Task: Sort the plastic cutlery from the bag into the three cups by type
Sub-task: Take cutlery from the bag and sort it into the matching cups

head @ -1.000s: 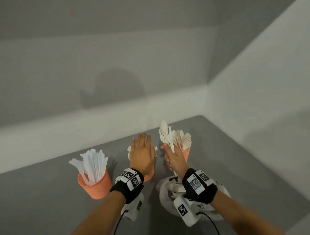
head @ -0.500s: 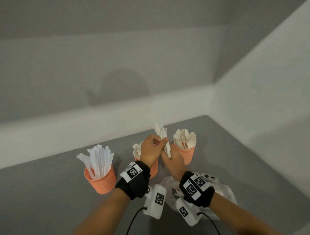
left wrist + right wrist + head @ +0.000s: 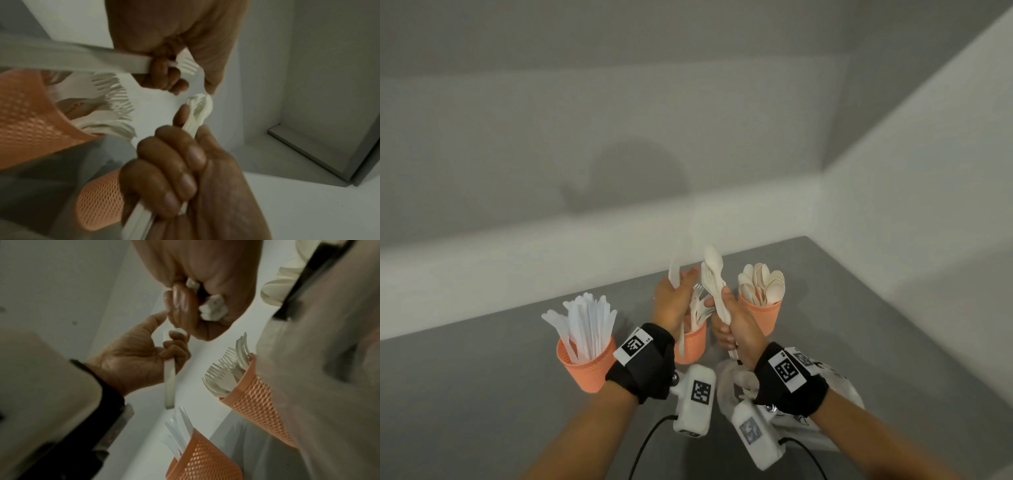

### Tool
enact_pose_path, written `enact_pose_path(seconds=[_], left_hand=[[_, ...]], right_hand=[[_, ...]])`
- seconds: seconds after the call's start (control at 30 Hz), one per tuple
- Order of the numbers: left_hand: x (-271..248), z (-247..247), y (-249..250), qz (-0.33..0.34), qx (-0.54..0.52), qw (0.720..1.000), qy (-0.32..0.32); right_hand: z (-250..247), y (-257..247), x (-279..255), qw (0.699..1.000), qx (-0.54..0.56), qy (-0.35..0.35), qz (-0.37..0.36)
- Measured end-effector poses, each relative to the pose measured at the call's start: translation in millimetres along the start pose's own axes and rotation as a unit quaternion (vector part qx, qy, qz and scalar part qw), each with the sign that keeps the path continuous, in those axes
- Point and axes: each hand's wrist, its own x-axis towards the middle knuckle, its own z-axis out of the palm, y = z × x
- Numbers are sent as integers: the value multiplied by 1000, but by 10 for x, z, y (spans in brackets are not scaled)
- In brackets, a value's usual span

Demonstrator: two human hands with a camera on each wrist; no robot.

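Grey tabletop (image 3: pixel 482 394) and pale walls surround me. My left hand (image 3: pixel 671 305) curls round one flat white knife (image 3: pixel 675 274); my right hand (image 3: pixel 736 325) grips a bundle of mixed cutlery (image 3: pixel 714 274). Beyond stand three orange mesh-textured cups: knives (image 3: pixel 585 363), forks (image 3: pixel 693 342), spoons (image 3: pixel 765 315). Under my right wrist, the crumpled white bag (image 3: pixel 835 387) shows unreadable dark print.

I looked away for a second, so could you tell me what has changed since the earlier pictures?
The left hand, open a second ago, has taken one piece from the bundle and drawn it leftward. The right hand still grips that bundle. The three cups stayed put.
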Motion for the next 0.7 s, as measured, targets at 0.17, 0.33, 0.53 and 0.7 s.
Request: enact_pose_path(seconds=[0.17, 0.33, 0.53, 0.7], left_hand=[[-100, 63, -67, -41, -7, 997, -71], [-182, 94, -35, -42, -38, 996, -66], [-256, 94, -47, -38, -81, 994, -69], [-249, 74, -43, -36, -62, 995, -63]], right_hand=[[53, -20, -35, 1000, -5, -8, -2], [78, -1, -66, 996, -59, 22, -69], [77, 76, -41, 982, -134, 47, -128], [50, 118, -14, 979, -148, 39, -132]])
